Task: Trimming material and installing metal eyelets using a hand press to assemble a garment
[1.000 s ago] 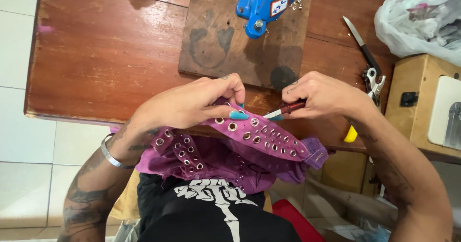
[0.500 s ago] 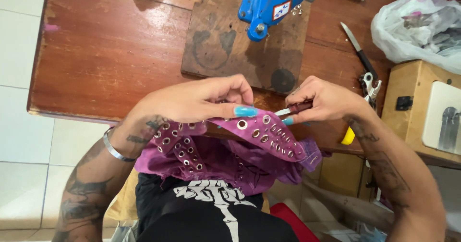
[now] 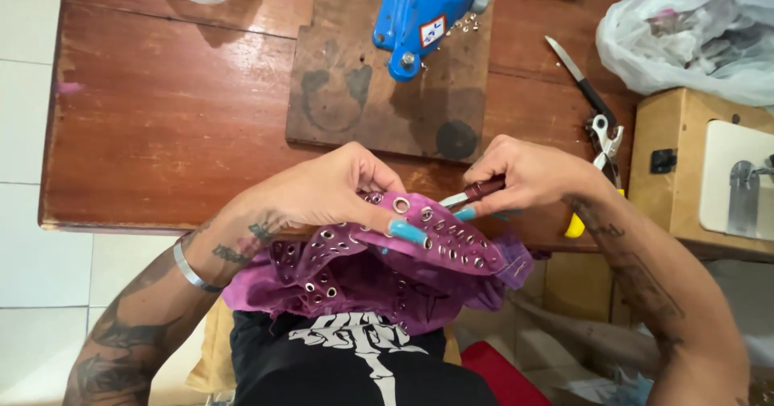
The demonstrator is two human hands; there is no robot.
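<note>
Fig.: garment held at table edge, head view. The left hand (image 3: 326, 192) is closed in a pinch on a fold of the purple eyelet fabric (image 3: 403, 253), thumb on top, fingers beneath. The right hand (image 3: 528, 172) is closed around a small dark-handled tool (image 3: 477, 191), its metal tip laid against the fabric approx. where the two hands meet. The fabric is draped from the near edge of the wooden table (image 3: 161, 116) down onto the lap, bunched betw. both hands.

Handling (judged): cloth is soft, limp and light; it is expected to sag wherever unsupported, so it is best gripped near the working spot and kept taut betw. the hands. The metal eyelets add local stiffness and some weight; edges of rings may catch.

Counts: 1 fabric piece; eyelets too many and too folded-over to be counted exactly, several dozen at least. 1 hand tool held. Beyond the hands, 1 blue press (image 3: 423, 15) is seen on 1 wooden board (image 3: 355, 99), with loose small eyelets beside it; 1 pair of scissors (image 3: 592, 112) at right; 2 plastic bags, of which the larger (image 3: 685, 39) is at right; 1 bracelet (image 3: 189, 269) is worn on the left wrist.
</note>
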